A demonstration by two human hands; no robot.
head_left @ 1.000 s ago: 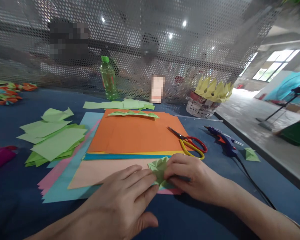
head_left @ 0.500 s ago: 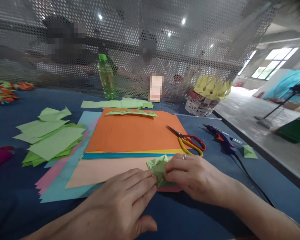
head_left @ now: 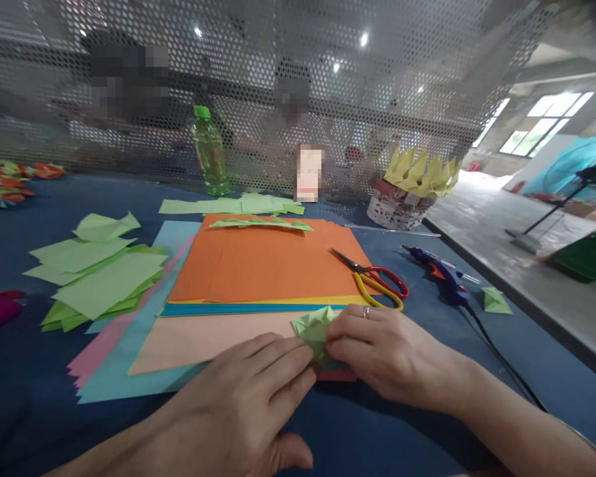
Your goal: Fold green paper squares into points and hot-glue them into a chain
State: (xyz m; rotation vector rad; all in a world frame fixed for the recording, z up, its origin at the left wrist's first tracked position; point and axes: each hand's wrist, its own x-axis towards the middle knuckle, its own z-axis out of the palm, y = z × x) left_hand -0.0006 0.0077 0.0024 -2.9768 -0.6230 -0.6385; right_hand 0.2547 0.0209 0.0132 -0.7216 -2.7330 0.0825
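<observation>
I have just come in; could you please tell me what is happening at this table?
Someone is handling a small folded green paper over the near part of a pile of coloured sheets. The right hand pinches its right side, and the left hand touches its left side with fingers outstretched. Scissors lie partly on the pile, a glue gun lies on the table farther right, and loose green sheets lie to the left.

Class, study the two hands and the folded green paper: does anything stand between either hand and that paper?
Nothing visible does. The left hand rests its fingertips on the folded green paper, and the right hand pinches its right side. The scissors lie beyond the right hand, not between.
</observation>
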